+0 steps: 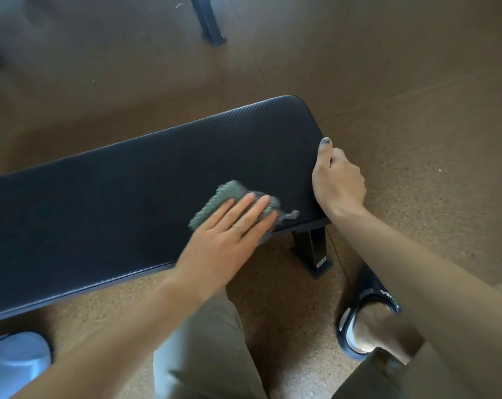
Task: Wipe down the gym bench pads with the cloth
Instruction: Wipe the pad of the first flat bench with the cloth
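The left hand (229,226) lies flat with its fingers straight and together, pressing a grey-green cloth (232,205) onto the black bench pad (129,197) near its right end and close to the near edge. The cloth is bunched under the fingers, a frayed corner sticking out to the right. The right hand (337,180) grips the pad's right end, thumb lying on the top surface and fingers curled over the edge. Below that end stands a black bench leg (311,251) on the speckled brown floor (416,139). A foot in a black sandal (364,312) rests beside the leg.
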### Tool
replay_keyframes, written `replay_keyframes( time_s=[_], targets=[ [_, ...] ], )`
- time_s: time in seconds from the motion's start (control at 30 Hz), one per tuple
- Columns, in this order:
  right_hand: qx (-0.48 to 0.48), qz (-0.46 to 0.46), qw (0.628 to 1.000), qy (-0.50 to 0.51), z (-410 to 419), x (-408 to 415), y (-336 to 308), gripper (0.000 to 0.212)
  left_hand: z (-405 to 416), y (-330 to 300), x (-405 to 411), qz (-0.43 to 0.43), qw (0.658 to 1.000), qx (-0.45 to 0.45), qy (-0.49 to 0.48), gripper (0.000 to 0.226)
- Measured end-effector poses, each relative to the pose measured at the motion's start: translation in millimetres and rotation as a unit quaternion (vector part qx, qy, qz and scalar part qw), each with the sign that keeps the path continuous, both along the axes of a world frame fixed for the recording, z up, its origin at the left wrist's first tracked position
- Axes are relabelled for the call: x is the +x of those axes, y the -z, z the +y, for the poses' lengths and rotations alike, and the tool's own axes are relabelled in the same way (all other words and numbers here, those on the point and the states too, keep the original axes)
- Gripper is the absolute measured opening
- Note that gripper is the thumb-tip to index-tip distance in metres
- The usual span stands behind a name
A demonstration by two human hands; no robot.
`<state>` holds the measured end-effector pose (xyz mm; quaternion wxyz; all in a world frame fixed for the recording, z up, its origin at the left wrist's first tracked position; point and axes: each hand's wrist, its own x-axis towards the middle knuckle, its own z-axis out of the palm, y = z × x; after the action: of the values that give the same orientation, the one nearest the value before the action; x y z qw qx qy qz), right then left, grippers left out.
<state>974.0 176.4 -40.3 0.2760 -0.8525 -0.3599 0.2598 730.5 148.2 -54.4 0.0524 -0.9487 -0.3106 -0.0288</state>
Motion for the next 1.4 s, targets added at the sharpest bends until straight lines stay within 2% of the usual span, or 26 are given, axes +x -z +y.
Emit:
replay_keyframes(
  time_s=[0.1, 0.17, 0.3, 0.43, 0.6, 0.7, 0.8, 1.0, 1.1, 1.17, 1.27, 1.33, 1.4],
  targets=[
    [0.002, 0.038, 0.999, 0.022, 3.2, 0.9, -6.5, 0.068, 9.1, -6.2, 64.2, 0.012, 1.000, -0.021, 0.016, 0.060],
    [-0.001, 0.085, 0.995, 0.050, 4.9, 4.3, -10.3, 0.069, 5.6, -5.3, 76.0, 0.010, 0.999, -0.030, -0.006, 0.060],
    [-0.013, 0.171, 0.983, 0.067, 6.0, 12.9, -14.2, 0.071, -7.6, -0.4, 45.0, 0.039, 0.999, -0.017, 0.016, 0.062],
    [-0.016, 0.173, 0.984, 0.036, 2.2, 10.7, -11.8, 0.073, -2.7, -7.4, -9.4, 0.076, 0.996, -0.036, 0.030, 0.070],
    [-0.010, 0.208, 0.977, 0.037, 5.2, 14.5, -12.4, 0.072, 14.2, -17.1, 31.9, 0.045, 0.992, -0.111, -0.030, 0.055],
    [-0.027, 0.293, 0.953, 0.078, 16.9, 27.0, -9.8, 0.075, 55.5, -23.9, 75.9, 0.031, 0.986, -0.157, -0.035, 0.055],
    [-0.032, 0.362, 0.926, 0.104, 24.6, 34.5, -5.1, 0.079, 109.9, -25.8, 110.6, 0.031, 0.979, -0.177, -0.095, 0.056],
    [-0.023, 0.436, 0.883, 0.172, 28.3, 37.7, 5.1, 0.073, 187.2, -19.8, 164.4, 0.005, 0.961, -0.190, -0.200, 0.053],
    [-0.008, 0.466, 0.861, 0.202, 25.9, 40.5, 7.7, 0.070, 199.6, -23.4, 190.0, 0.044, 0.956, -0.188, -0.221, 0.047],
    [0.000, 0.467, 0.855, 0.227, 22.3, 39.9, 8.0, 0.069, 195.1, -27.7, 202.4, 0.091, 0.963, -0.167, -0.190, 0.045],
    [0.022, 0.478, 0.836, 0.268, 16.6, 41.3, 11.1, 0.063, 164.4, -31.5, 218.8, 0.137, 0.982, -0.098, -0.083, 0.044],
    [0.038, 0.489, 0.826, 0.278, 12.4, 43.9, 13.2, 0.062, 134.4, -29.7, 218.1, 0.145, 0.987, -0.069, -0.002, 0.044],
    [0.054, 0.498, 0.817, 0.285, 8.2, 46.9, 13.2, 0.060, 111.7, -25.4, 205.6, 0.116, 0.990, -0.059, 0.049, 0.042]
  ],
)
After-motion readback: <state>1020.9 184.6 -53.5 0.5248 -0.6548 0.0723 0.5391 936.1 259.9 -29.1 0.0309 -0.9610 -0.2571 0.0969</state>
